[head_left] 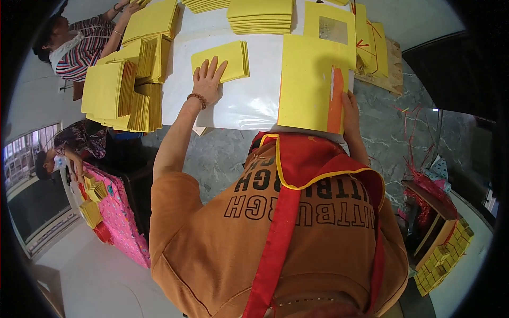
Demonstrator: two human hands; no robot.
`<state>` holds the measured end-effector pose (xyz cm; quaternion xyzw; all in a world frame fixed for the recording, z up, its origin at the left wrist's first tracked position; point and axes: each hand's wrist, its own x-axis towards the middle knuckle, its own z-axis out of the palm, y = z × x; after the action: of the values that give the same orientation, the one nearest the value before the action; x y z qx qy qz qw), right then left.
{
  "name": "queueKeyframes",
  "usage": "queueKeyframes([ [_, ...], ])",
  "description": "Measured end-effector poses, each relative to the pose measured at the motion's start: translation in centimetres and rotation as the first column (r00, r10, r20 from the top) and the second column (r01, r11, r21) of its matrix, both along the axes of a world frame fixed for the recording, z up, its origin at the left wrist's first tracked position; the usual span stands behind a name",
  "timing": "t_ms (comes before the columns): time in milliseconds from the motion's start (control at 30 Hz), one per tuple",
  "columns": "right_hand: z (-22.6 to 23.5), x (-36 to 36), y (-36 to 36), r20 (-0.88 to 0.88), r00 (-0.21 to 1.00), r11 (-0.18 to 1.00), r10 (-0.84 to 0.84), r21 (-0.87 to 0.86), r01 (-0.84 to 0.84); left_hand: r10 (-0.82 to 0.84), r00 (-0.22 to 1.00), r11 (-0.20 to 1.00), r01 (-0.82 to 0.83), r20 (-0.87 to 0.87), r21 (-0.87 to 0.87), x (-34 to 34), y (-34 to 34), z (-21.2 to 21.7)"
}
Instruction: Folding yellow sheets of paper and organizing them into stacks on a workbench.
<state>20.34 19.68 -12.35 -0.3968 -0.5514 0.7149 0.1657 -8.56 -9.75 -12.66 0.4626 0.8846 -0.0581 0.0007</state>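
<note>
My left hand (208,85) lies with its fingers spread on a small pile of folded yellow paper (228,59) on the white-covered table. A beaded bracelet circles that wrist. At the table's near right lies a large yellow paper sheet (305,79) with an orange band down its right side. My right hand (350,112) is closed at this sheet's right edge, its fingers partly hidden there. Beyond the sheet is another yellow paper (313,24) with a silvery square patch.
Thick bundles of folded yellow paper (108,90) crowd the table's left side; another stack (260,17) stands at the far edge. Yellow packs on a wooden board (395,71) lie to the right. One person (87,47) works at far left, another (79,143) beside a pink-covered table (124,222).
</note>
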Motion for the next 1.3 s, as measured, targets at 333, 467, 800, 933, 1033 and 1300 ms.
queueKeyframes([
  [333,1.3,1.2,0.3,-0.137,0.991,0.988,0.007,0.156,0.014,-0.071,0.986,0.991,0.053,0.149,0.121,0.2,1.1,4.6],
  [467,0.2,1.4,0.5,-0.188,0.978,0.891,0.095,0.454,0.001,-0.267,0.946,0.902,0.179,0.181,0.393,4.0,5.0,7.3],
  [800,0.1,1.0,1.0,-0.165,0.980,0.943,0.107,0.330,-0.048,-0.674,0.726,0.715,0.594,0.137,0.369,15.7,12.6,8.6],
  [933,-0.3,0.8,1.0,-0.249,0.963,0.983,0.104,0.176,-0.060,-0.720,0.654,0.650,0.517,0.233,0.557,14.9,13.0,9.4],
  [1033,-0.1,0.9,1.1,-0.241,0.965,0.983,0.100,0.174,-0.058,-0.709,0.608,0.675,0.442,0.356,0.591,14.6,13.1,8.8],
  [1300,0.7,1.0,0.9,-0.177,0.980,0.990,0.087,0.122,-0.066,-0.501,0.566,0.819,0.065,0.655,0.570,14.4,13.0,8.6],
])
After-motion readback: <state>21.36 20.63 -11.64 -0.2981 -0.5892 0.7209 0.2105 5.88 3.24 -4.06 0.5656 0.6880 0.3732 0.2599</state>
